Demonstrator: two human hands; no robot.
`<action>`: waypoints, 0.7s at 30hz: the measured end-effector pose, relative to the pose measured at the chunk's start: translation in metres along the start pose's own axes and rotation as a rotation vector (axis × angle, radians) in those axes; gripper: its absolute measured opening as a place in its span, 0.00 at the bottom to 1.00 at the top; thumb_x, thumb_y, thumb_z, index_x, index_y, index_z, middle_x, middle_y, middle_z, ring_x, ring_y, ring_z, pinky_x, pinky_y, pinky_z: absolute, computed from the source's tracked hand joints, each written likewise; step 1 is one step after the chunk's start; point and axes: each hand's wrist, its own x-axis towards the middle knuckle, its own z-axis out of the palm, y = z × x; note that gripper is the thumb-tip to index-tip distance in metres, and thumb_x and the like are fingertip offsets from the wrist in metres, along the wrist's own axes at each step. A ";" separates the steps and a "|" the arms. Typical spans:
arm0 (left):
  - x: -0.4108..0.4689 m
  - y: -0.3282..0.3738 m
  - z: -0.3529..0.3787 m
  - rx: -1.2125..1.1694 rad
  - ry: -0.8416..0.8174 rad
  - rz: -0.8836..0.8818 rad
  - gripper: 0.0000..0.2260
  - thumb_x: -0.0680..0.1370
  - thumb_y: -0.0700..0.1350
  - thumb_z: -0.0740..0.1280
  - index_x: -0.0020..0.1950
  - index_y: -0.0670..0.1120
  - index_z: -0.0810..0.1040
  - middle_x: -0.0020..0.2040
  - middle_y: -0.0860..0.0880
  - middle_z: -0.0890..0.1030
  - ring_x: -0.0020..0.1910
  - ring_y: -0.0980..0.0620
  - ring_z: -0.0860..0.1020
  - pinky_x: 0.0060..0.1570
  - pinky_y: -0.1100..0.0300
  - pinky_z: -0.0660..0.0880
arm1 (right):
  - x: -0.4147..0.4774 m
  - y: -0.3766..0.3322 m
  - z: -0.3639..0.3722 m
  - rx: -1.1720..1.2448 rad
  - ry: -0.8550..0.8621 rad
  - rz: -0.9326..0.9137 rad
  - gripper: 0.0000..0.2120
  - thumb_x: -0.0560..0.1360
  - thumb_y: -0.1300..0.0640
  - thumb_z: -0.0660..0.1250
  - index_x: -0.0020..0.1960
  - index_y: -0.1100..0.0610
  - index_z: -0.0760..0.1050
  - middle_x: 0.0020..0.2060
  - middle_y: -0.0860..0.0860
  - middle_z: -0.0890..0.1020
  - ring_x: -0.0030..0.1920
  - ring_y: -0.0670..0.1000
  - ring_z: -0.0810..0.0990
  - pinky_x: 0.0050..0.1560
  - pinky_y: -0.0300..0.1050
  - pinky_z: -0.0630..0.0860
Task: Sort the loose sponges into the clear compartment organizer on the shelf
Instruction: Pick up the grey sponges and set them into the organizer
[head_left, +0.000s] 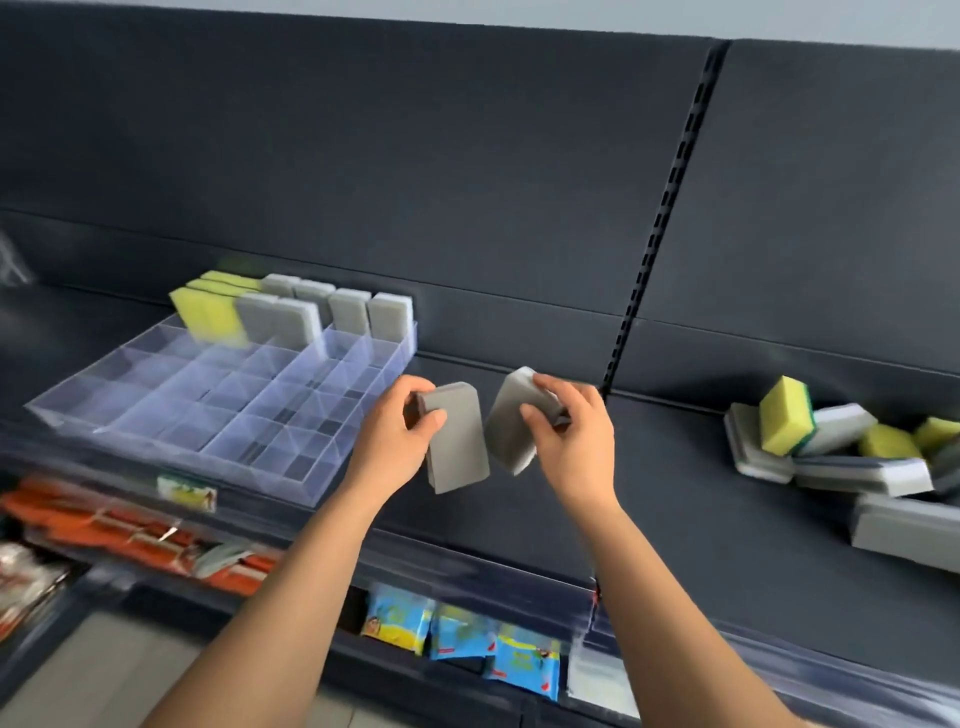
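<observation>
First, nearest the camera and below the working shelf, blue packets (457, 631) stand in a row on a lower level, with orange packets (130, 530) further left (both too blurred to read). Two bare forearms reach up from there over the dark shelf (675, 519). The left hand (400, 441) grips a grey sponge (460, 447) by its upper end, thumb on the near face and fingers curled behind, so the sponge hangs upright above the shelf. Just beside it, the right hand (571, 441) holds a second grey sponge (511, 421), which tilts with its top leaning right. Its fingers wrap over the far edge and its thumb presses the near face. This sponge may carry a white layer along its lower edge, though blur makes that uncertain. The two held sponges are close together but not touching.

Left of the hands, the clear organizer (218, 415) sits on the shelf. Its far rows hold sponges standing on edge: yellow sponges (208, 312) at the left, grey sponges (332, 309) to their right. At the shelf's right end, well apart from the organizer, a loose pile of sponges (841, 457) lies in a heap, yellow-and-green ones resting on grey-and-white ones. Behind everything rises the dark back panel (415, 182), with a slotted upright (665, 218) running up just right of the hands.
</observation>
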 end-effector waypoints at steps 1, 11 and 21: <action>0.001 -0.005 -0.012 0.007 0.011 -0.005 0.09 0.75 0.44 0.67 0.54 0.53 0.72 0.51 0.54 0.76 0.50 0.50 0.75 0.48 0.53 0.75 | -0.001 -0.008 0.011 0.010 -0.009 0.009 0.16 0.73 0.59 0.69 0.60 0.50 0.77 0.49 0.45 0.73 0.43 0.41 0.74 0.49 0.35 0.72; 0.019 -0.049 -0.118 0.022 0.043 0.031 0.08 0.76 0.42 0.66 0.53 0.51 0.74 0.49 0.52 0.76 0.48 0.51 0.76 0.48 0.50 0.77 | -0.012 -0.081 0.114 0.050 0.006 0.000 0.15 0.73 0.61 0.69 0.58 0.49 0.78 0.45 0.40 0.70 0.41 0.48 0.76 0.48 0.36 0.73; 0.060 -0.074 -0.166 0.007 0.051 0.031 0.08 0.76 0.42 0.65 0.52 0.53 0.73 0.49 0.52 0.78 0.48 0.50 0.76 0.50 0.50 0.76 | 0.016 -0.111 0.170 0.009 0.021 -0.036 0.15 0.74 0.60 0.68 0.59 0.49 0.78 0.47 0.45 0.71 0.40 0.45 0.75 0.48 0.35 0.71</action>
